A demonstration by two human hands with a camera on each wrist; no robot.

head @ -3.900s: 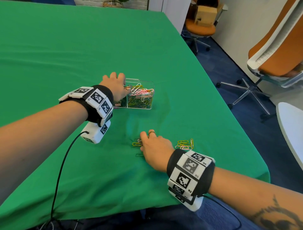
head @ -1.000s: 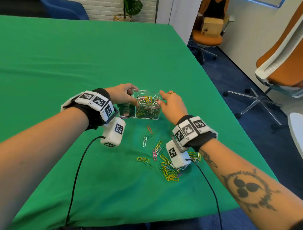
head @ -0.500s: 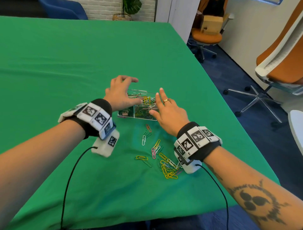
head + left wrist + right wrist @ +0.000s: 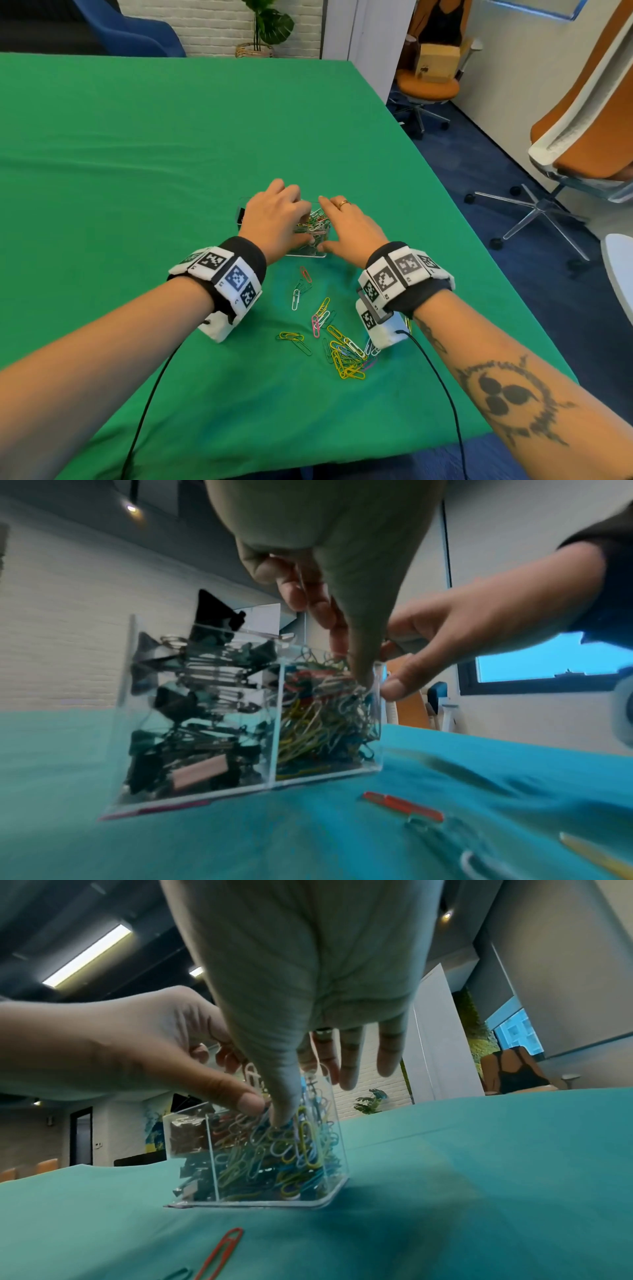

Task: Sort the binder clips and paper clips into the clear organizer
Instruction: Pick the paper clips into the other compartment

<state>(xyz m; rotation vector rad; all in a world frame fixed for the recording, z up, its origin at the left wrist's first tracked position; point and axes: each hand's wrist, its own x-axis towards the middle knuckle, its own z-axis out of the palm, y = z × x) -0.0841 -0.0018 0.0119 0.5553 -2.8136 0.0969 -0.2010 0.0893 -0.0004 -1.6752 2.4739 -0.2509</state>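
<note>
The clear organizer (image 4: 305, 254) stands on the green cloth in the middle of the head view. In the left wrist view its left compartment holds black binder clips (image 4: 205, 683) and its right one a heap of coloured paper clips (image 4: 325, 723). Both hands are over the paper-clip side. My left hand (image 4: 277, 219) reaches down with bent fingers, and its thumb (image 4: 359, 664) rests on the heap. My right hand (image 4: 346, 229) has its thumb (image 4: 281, 1099) pushed into the heap, with the other fingers straight over the far wall. Loose paper clips (image 4: 346, 359) lie on the cloth between my wrists.
A red paper clip (image 4: 305, 274) and a white one (image 4: 295, 299) lie just in front of the organizer. The table's right edge (image 4: 445, 192) drops to a blue floor with orange office chairs (image 4: 582, 137). Cables trail from both wrist units toward the front edge.
Both hands have come down from spread above the organizer onto the paper-clip heap. The view has tilted slightly.
</note>
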